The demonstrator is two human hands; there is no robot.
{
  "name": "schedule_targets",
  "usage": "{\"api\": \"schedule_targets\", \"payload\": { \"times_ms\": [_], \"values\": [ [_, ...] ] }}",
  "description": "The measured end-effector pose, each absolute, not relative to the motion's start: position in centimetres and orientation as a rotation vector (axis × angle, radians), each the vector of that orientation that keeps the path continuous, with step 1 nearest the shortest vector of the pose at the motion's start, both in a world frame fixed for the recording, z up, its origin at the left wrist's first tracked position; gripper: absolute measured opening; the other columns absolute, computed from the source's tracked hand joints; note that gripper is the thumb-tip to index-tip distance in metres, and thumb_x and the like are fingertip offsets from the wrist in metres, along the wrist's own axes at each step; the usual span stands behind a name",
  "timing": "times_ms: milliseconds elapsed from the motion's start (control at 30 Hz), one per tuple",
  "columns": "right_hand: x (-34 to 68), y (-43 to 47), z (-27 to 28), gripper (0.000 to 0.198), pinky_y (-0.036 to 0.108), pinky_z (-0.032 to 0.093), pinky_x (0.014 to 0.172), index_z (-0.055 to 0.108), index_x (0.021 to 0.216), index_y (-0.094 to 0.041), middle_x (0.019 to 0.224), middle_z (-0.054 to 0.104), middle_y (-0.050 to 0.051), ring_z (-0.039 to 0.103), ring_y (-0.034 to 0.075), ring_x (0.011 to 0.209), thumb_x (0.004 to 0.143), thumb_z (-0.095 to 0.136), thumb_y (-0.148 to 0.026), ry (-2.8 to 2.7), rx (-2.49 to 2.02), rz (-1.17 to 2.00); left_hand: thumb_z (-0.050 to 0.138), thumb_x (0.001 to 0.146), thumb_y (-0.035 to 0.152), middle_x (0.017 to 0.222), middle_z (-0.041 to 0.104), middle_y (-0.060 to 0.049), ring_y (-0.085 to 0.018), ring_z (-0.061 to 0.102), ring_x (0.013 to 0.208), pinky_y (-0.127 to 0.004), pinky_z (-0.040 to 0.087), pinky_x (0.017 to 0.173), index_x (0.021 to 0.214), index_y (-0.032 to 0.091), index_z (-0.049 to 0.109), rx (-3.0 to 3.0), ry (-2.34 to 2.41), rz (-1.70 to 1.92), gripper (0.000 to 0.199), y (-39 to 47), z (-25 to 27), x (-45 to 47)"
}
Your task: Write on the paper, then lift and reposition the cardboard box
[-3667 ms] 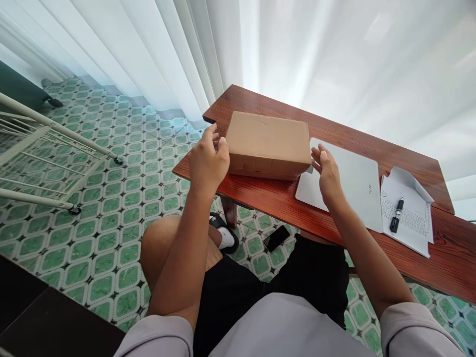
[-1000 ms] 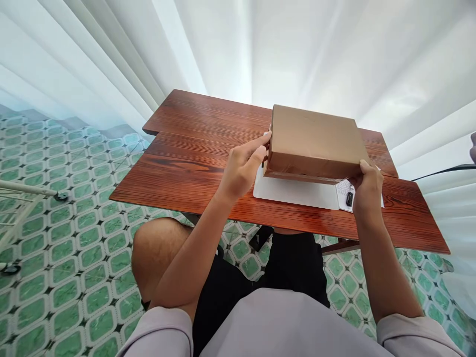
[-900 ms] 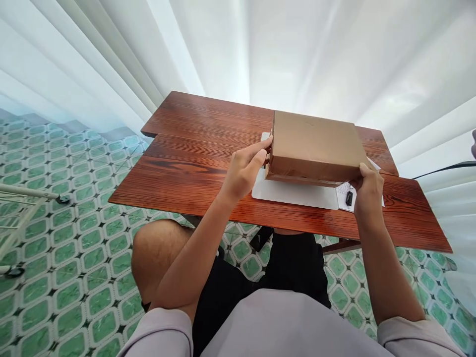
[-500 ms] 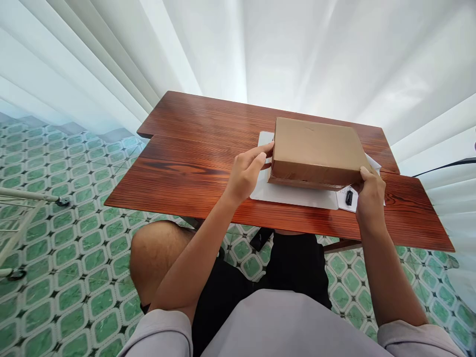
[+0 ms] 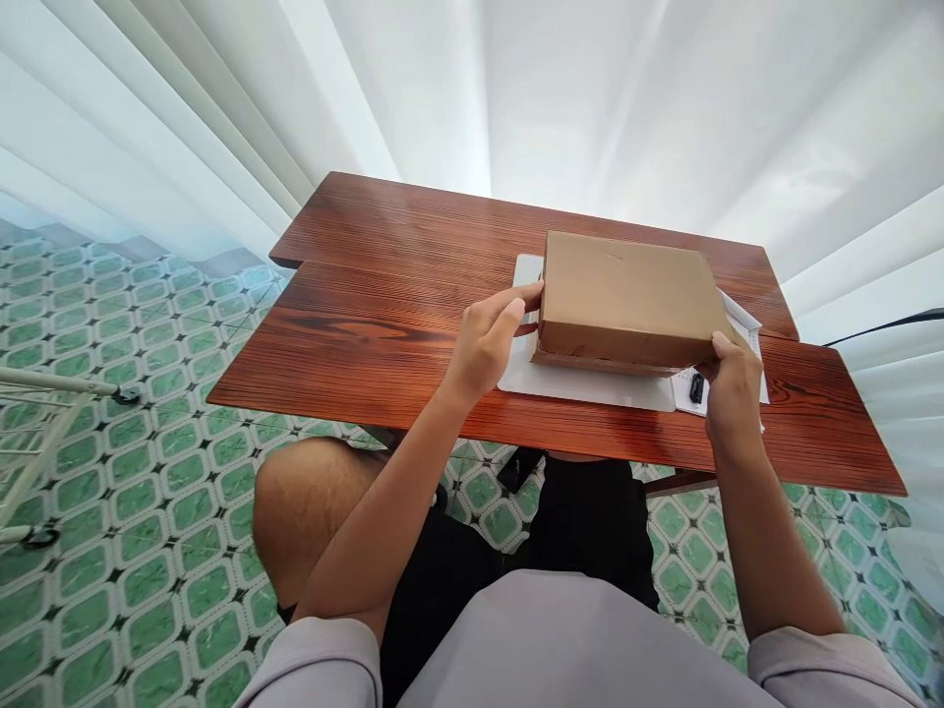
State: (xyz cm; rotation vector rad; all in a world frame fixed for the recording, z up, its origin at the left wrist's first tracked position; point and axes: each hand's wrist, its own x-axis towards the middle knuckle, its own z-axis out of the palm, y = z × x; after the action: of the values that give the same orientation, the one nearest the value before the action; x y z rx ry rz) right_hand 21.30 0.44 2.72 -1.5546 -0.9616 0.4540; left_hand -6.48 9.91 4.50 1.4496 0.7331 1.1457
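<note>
Plain brown cardboard box (image 5: 626, 295), flat, closed; L hand (image 5: 487, 339) + R hand (image 5: 732, 385) grip its ends, over white laptop (image 5: 582, 382).

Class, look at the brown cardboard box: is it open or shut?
Shut. The box shows an unbroken flat top with no flap raised, while the left hand and right hand hold its ends over the white pad.

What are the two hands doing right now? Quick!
Left hand: closed on the left end of the cardboard box.
Right hand: closed on the box's near right corner.
</note>
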Motion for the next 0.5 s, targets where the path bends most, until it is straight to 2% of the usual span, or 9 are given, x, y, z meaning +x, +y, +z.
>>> {"api": "schedule_targets", "payload": {
  "times_ms": [233,333,500],
  "values": [
    [21.01,0.27,2.80,0.038,0.027,0.055,0.073,0.073,0.110,-0.023,0.104,0.069,0.002,0.062,0.018,0.096,0.090,0.048,-0.044,-0.985,-1.600,0.426,0.049,0.093,0.046,0.127,0.069,-0.011,-0.027,0.063,0.123,-0.039,0.061,0.090,0.121,0.016,0.070,1.436,0.731,1.134,0.046,9.64,4.40,-6.70],
    [21.16,0.25,2.77,0.041,0.029,0.055,0.075,0.072,0.116,-0.024,0.111,0.069,0.003,0.061,0.019,0.102,0.090,0.048,-0.045,-1.001,-1.606,0.431,0.049,0.093,0.045,0.129,0.068,-0.011,-0.027,0.062,0.124,-0.039,0.061,0.090,0.123,0.016,0.068,1.431,0.733,1.119,0.046,9.63,4.35,-6.85],
    [21.92,0.20,2.85,0.043,0.037,0.056,0.090,0.065,0.127,-0.029,0.129,0.065,0.003,0.058,0.024,0.122,0.093,0.047,-0.048,-1.059,-1.607,0.465,0.050,0.093,0.042,0.123,0.070,-0.009,-0.026,0.066,0.116,-0.037,0.061,0.086,0.121,0.020,0.068,1.442,0.808,1.123,0.040,9.88,4.09,-7.22]
  ]
}}
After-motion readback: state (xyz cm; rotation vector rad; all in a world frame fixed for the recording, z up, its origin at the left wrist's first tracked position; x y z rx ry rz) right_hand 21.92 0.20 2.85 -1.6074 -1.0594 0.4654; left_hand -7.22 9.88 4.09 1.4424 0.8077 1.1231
